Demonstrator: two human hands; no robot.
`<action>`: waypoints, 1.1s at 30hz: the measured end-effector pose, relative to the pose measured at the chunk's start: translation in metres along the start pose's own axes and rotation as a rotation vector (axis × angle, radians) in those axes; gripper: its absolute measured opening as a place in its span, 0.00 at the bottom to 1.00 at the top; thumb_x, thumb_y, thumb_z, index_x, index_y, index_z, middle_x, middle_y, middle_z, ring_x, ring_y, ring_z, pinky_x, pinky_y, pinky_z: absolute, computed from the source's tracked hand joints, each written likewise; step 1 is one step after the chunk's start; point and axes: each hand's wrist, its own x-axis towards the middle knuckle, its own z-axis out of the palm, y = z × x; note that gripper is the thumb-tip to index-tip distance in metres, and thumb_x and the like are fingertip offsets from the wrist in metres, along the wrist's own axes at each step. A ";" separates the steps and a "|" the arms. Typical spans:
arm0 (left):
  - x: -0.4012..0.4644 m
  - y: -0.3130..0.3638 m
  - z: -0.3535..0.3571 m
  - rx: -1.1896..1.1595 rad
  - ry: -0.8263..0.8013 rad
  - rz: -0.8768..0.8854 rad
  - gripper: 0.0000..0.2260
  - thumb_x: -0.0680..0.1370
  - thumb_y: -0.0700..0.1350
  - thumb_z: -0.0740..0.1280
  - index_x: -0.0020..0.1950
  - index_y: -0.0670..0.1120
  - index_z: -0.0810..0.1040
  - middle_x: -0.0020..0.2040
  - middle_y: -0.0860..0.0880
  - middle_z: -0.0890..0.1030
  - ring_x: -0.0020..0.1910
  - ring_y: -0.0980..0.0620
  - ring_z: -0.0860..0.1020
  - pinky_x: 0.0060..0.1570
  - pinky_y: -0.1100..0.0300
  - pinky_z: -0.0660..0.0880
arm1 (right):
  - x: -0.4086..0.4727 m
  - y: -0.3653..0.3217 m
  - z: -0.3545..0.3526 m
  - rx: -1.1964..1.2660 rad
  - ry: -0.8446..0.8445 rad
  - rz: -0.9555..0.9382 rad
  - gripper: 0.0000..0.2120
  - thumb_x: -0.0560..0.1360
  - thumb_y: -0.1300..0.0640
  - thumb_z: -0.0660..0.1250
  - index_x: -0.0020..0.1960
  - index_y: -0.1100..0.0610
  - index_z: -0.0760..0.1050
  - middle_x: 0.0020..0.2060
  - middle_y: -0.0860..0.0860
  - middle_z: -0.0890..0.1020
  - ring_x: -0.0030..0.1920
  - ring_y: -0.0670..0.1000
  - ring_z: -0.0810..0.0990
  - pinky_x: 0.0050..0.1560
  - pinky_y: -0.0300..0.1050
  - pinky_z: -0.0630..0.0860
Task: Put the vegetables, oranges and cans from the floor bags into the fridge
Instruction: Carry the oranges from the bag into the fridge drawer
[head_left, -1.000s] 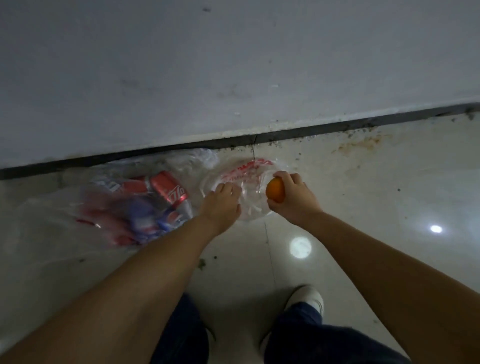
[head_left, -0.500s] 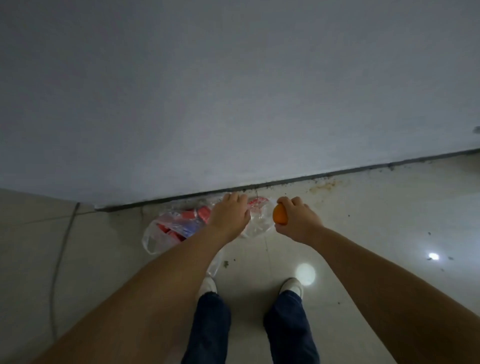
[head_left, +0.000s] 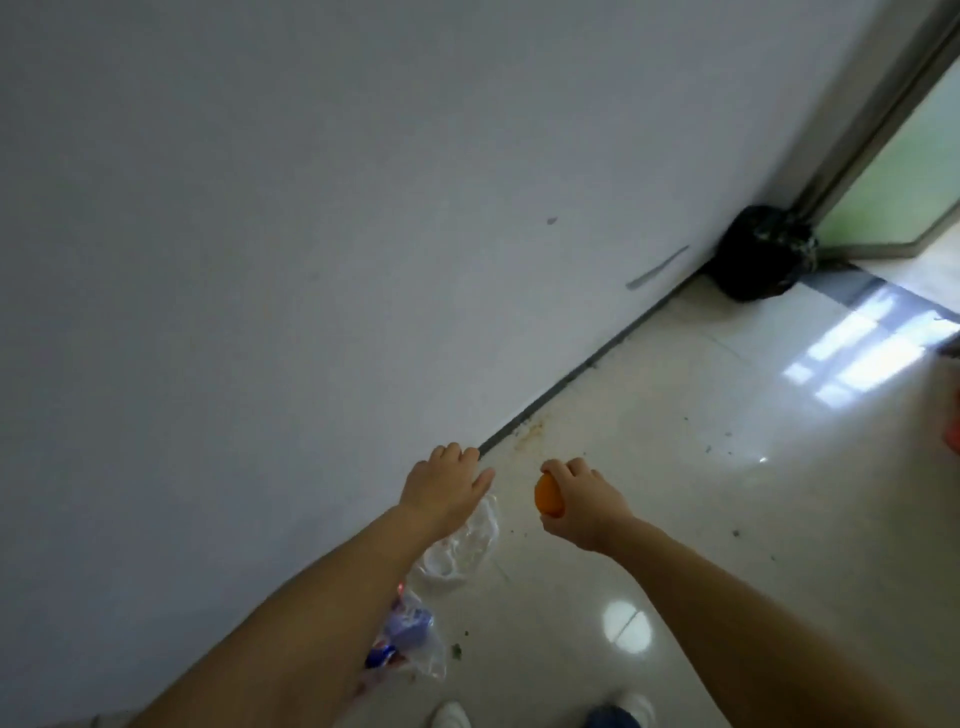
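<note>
- While cans remain in the clear bag (head_left: 410, 631) on the floor by the wall, the task looks far from done.
- Just right, the left hand (head_left: 441, 488) hangs empty, fingers loosely spread.
- Next, the right hand (head_left: 579, 506) curls its fingers around an orange (head_left: 548, 496), held above the floor.
- No fridge or vegetables show; the forearm hides much of the bag.

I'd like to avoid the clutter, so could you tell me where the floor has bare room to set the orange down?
Bare tile lies right of the right hand holding the orange, toward the black bag by the doorway. It is crowded under the left hand, where clear plastic bags lie along the wall.
</note>
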 end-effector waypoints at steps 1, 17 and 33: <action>0.001 0.015 -0.008 0.016 0.003 0.043 0.21 0.82 0.56 0.49 0.66 0.45 0.68 0.62 0.45 0.73 0.60 0.46 0.71 0.57 0.52 0.71 | -0.019 0.010 -0.004 0.013 0.025 0.031 0.32 0.72 0.47 0.67 0.72 0.47 0.57 0.67 0.53 0.66 0.62 0.57 0.70 0.59 0.51 0.74; -0.206 0.501 0.106 0.093 -0.236 0.789 0.21 0.81 0.57 0.51 0.68 0.45 0.67 0.65 0.43 0.72 0.64 0.44 0.71 0.60 0.48 0.72 | -0.517 0.291 0.060 0.278 0.425 0.815 0.31 0.72 0.48 0.68 0.71 0.50 0.61 0.65 0.54 0.68 0.62 0.57 0.71 0.59 0.49 0.71; -0.402 0.839 0.176 0.380 -0.189 1.344 0.23 0.82 0.57 0.49 0.69 0.45 0.65 0.67 0.42 0.69 0.66 0.42 0.68 0.64 0.47 0.68 | -0.844 0.447 0.121 0.386 0.595 1.277 0.32 0.74 0.47 0.66 0.74 0.50 0.57 0.69 0.55 0.64 0.65 0.58 0.70 0.59 0.51 0.71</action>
